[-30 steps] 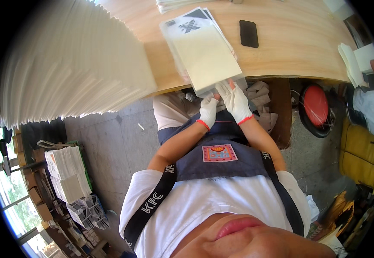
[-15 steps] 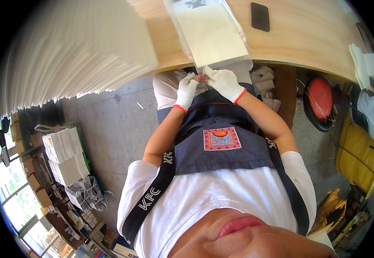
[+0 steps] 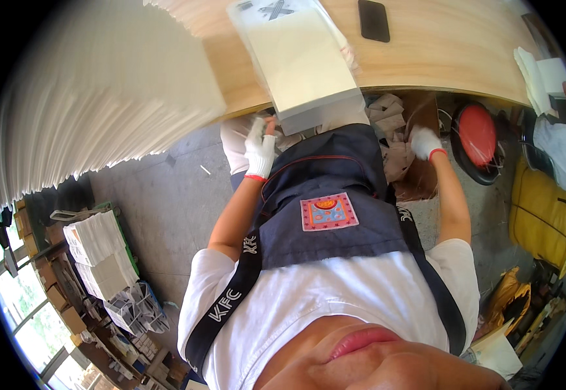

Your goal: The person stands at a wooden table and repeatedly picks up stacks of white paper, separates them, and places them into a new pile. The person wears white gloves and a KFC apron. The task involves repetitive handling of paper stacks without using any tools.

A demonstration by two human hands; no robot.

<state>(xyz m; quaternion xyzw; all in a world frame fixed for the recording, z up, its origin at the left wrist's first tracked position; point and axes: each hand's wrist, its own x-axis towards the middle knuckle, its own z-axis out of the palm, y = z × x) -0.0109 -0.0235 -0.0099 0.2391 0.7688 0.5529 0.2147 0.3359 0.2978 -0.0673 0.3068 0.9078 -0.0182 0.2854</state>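
Note:
My left hand (image 3: 259, 148), in a white knit glove with red cuff and bare fingertips, is raised just below the table edge. Its fingers point up and apart, and nothing shows in them. Close to its right, a stack of cream paper sheets (image 3: 303, 62) lies in a clear plastic bag (image 3: 325, 112) whose near end overhangs the table edge. Out to the right, my right hand (image 3: 425, 143), gloved alike, hangs low beside a brown carton (image 3: 421, 179) and crumpled paper (image 3: 387, 120). Motion blur hides its fingers.
A tall mass of white sheets (image 3: 107, 84) fills the left of the wooden table (image 3: 419, 62). A black phone (image 3: 374, 21) lies at the back. On the floor at right are a red-topped stool (image 3: 476, 136) and a yellow padded item (image 3: 543, 208). Paper bundles (image 3: 101, 244) stand at left.
My hands were together at the bag's near end; now they are apart. The right has swung down and right to the carton, the left a little left. The bag's near end now shows uncovered.

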